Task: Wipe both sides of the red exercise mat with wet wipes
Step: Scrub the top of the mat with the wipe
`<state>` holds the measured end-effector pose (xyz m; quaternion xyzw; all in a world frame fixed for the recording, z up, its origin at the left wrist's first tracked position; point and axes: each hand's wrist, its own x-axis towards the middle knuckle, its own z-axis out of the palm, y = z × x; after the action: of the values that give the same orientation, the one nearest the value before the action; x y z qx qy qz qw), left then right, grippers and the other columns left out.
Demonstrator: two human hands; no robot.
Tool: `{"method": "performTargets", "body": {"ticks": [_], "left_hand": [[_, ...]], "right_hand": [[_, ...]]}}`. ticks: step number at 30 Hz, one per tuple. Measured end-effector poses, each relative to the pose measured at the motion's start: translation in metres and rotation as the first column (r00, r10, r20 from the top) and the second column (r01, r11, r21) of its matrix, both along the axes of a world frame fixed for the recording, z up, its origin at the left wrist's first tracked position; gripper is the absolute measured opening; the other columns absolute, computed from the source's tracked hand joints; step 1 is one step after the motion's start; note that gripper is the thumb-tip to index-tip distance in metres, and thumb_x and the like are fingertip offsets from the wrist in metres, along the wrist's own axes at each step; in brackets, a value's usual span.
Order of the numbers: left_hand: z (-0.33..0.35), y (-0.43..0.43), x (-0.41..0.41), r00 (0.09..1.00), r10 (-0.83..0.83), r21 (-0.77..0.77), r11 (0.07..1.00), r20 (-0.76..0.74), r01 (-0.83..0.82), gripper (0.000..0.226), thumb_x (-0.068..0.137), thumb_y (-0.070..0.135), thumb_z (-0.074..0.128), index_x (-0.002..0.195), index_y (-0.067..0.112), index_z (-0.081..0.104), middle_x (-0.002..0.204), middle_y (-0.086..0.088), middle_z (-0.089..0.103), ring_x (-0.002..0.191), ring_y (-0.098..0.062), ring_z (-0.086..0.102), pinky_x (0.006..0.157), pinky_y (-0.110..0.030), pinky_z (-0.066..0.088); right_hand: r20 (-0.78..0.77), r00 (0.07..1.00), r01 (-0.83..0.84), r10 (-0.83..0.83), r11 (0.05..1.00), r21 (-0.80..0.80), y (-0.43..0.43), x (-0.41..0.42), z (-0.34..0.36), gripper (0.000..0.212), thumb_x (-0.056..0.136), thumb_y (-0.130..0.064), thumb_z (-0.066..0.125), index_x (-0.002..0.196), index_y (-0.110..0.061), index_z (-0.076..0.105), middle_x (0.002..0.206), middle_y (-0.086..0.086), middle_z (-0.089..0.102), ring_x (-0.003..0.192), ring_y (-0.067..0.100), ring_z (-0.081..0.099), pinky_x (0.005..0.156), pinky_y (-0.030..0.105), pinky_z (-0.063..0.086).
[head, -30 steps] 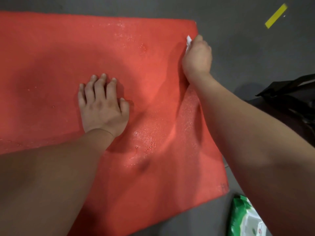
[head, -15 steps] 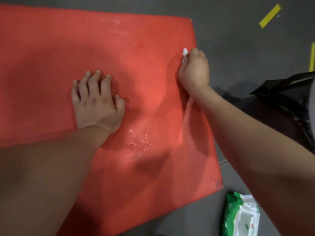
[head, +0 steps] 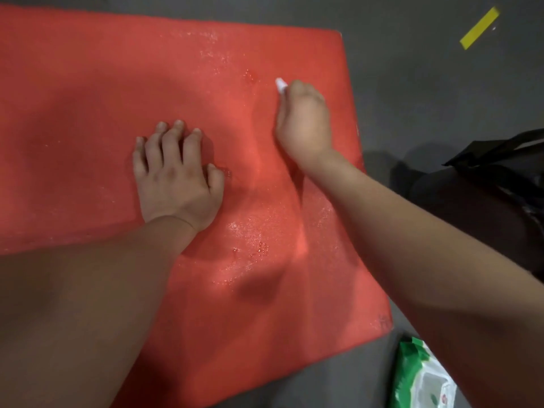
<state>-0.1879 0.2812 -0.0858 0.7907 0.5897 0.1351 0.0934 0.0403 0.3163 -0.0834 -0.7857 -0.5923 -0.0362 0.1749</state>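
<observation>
The red exercise mat [head: 88, 98] lies flat on the grey floor and fills most of the view, with wet, glistening patches near its right side. My left hand [head: 176, 178] rests on the mat's middle, palm down with the fingers bent at the knuckles. My right hand [head: 304, 122] is curled round a white wet wipe [head: 280, 84], and only a small corner of the wipe sticks out past the fingers. That hand presses on the mat a short way in from the right edge.
A green and white pack of wet wipes [head: 421, 378] lies on the grey floor [head: 412, 69] by the mat's near right corner. A black bag [head: 494, 178] sits to the right of the mat. A yellow tape strip [head: 479, 28] marks the floor at the far right.
My right hand has drawn the wipe from the mat's far right corner toward me and inward to the left. My left hand has stayed in place on the mat.
</observation>
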Motion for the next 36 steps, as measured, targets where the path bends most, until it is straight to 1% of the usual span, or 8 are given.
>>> {"method": "performTargets", "body": {"ticks": [4,8,11,17,24,28,30,36], "left_hand": [[0.001,0.0,0.0,1.0,-0.002,-0.003,1.0,-0.003,0.002,0.059,0.088,0.04,0.05,0.142,0.016,0.051,0.152,-0.012,0.045,0.147,-0.035,0.033,0.123,-0.055,0.016],[0.001,0.002,0.0,0.999,0.007,-0.035,0.999,-0.034,-0.008,0.06,0.088,0.042,0.048,0.143,0.018,0.05,0.154,-0.01,0.043,0.149,-0.033,0.029,0.124,-0.053,0.014],[0.001,0.003,0.001,0.999,0.004,-0.035,0.999,-0.046,-0.006,0.06,0.088,0.042,0.049,0.143,0.018,0.05,0.154,-0.01,0.043,0.148,-0.033,0.03,0.124,-0.054,0.015],[0.001,0.003,0.002,0.999,0.007,-0.037,0.999,-0.043,-0.009,0.06,0.088,0.041,0.051,0.143,0.017,0.051,0.153,-0.011,0.044,0.148,-0.033,0.03,0.124,-0.054,0.014],[0.001,0.003,0.003,0.999,0.007,-0.018,1.0,-0.041,-0.007,0.06,0.086,0.039,0.052,0.142,0.015,0.054,0.152,-0.012,0.047,0.147,-0.035,0.034,0.123,-0.055,0.016],[0.002,0.003,0.003,0.999,0.01,-0.012,1.0,-0.042,-0.01,0.06,0.086,0.038,0.053,0.141,0.015,0.054,0.151,-0.012,0.048,0.146,-0.035,0.034,0.123,-0.055,0.017],[0.002,0.003,0.003,0.999,0.01,-0.018,1.0,-0.041,-0.01,0.06,0.086,0.039,0.052,0.141,0.014,0.054,0.151,-0.012,0.048,0.147,-0.035,0.033,0.123,-0.055,0.017],[0.001,0.003,0.003,0.999,0.004,-0.014,1.0,-0.048,-0.004,0.06,0.086,0.038,0.052,0.142,0.015,0.054,0.151,-0.012,0.047,0.147,-0.034,0.033,0.123,-0.056,0.017]], "right_hand": [[0.021,0.969,-0.242,0.245,0.966,-0.091,0.019,0.004,0.008,0.023,0.099,-0.02,0.046,0.09,-0.003,0.059,0.09,0.021,0.064,0.083,0.04,0.058,0.074,0.045,0.037],[0.046,0.977,0.21,-0.206,0.974,-0.086,0.037,0.064,0.006,0.029,0.1,-0.027,0.042,0.107,-0.005,0.059,0.11,0.019,0.065,0.102,0.039,0.059,0.086,0.043,0.041],[0.028,0.946,0.325,-0.324,0.944,-0.055,0.051,0.056,0.001,0.029,0.101,-0.023,0.039,0.114,-0.007,0.059,0.114,0.015,0.065,0.106,0.034,0.06,0.092,0.039,0.041],[-0.072,0.994,-0.089,0.083,0.993,-0.076,0.064,0.032,0.0,0.028,0.1,-0.023,0.044,0.097,-0.002,0.062,0.099,0.023,0.064,0.092,0.041,0.058,0.082,0.044,0.038],[0.002,0.906,0.419,-0.424,0.896,-0.146,0.08,0.085,0.008,0.031,0.105,-0.027,0.038,0.12,-0.006,0.056,0.124,0.017,0.061,0.115,0.035,0.057,0.096,0.038,0.04],[-0.073,0.997,-0.012,0.0,0.986,-0.164,0.094,0.05,0.009,0.03,0.105,-0.022,0.039,0.107,-0.001,0.061,0.114,0.024,0.064,0.107,0.039,0.058,0.089,0.038,0.037],[0.008,0.998,-0.063,0.066,0.976,-0.207,0.092,0.061,0.011,0.032,0.105,-0.024,0.039,0.107,-0.001,0.06,0.114,0.025,0.062,0.105,0.041,0.057,0.089,0.04,0.036],[0.0,0.92,0.383,-0.391,0.901,-0.202,0.088,0.111,0.011,0.032,0.103,-0.023,0.043,0.12,-0.003,0.06,0.126,0.021,0.057,0.116,0.037,0.055,0.096,0.038,0.039]]}}
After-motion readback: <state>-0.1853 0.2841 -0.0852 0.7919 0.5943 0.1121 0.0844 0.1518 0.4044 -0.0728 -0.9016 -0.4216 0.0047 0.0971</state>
